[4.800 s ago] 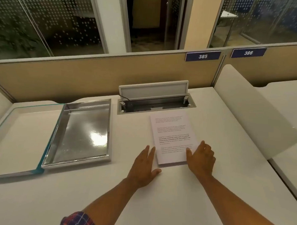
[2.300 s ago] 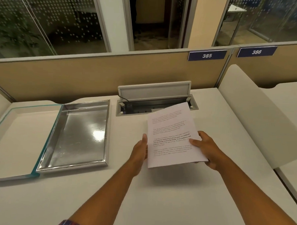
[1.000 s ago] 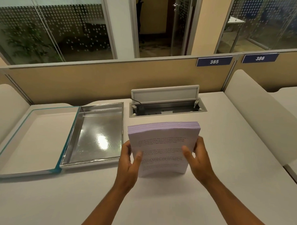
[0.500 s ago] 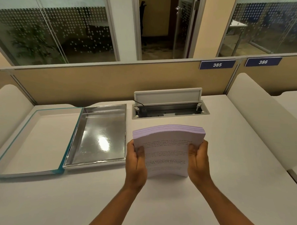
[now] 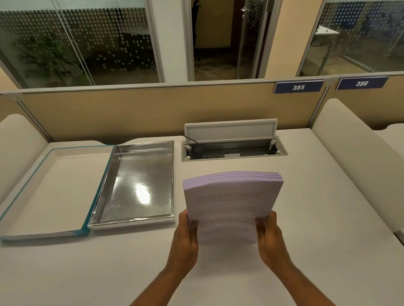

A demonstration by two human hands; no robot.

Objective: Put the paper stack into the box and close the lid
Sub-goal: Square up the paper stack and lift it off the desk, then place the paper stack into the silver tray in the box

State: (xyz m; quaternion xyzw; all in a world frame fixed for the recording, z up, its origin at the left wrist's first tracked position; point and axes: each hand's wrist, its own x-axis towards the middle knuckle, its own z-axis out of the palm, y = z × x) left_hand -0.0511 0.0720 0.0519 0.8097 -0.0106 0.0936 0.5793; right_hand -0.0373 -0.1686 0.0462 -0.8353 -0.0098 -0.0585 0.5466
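- Your left hand (image 5: 185, 239) and right hand (image 5: 269, 239) each grip a lower side edge of the paper stack (image 5: 232, 205), fingers closed around it, thumbs on the printed front sheet.
- The paper stack stands on end, its bottom edge at or just above the worktop (image 5: 309, 227); contact is hard to judge. It bows backward, and the top edges fan slightly.
- The box (image 5: 134, 184) lies open to the left of the stack, its silvery tray empty. Its lid (image 5: 42, 192) is folded flat further left, joined along the teal spine.
- Because you hold only the lower part, the upper sheets could flop or slide apart as you tilt the stack flat.
- The tray looks only slightly larger than the sheets, so a skewed or fanned stack may catch on the rim (image 5: 133, 221) and crumple its corners.
- If sheets ride up over the rim, the lid probably won't shut flush.
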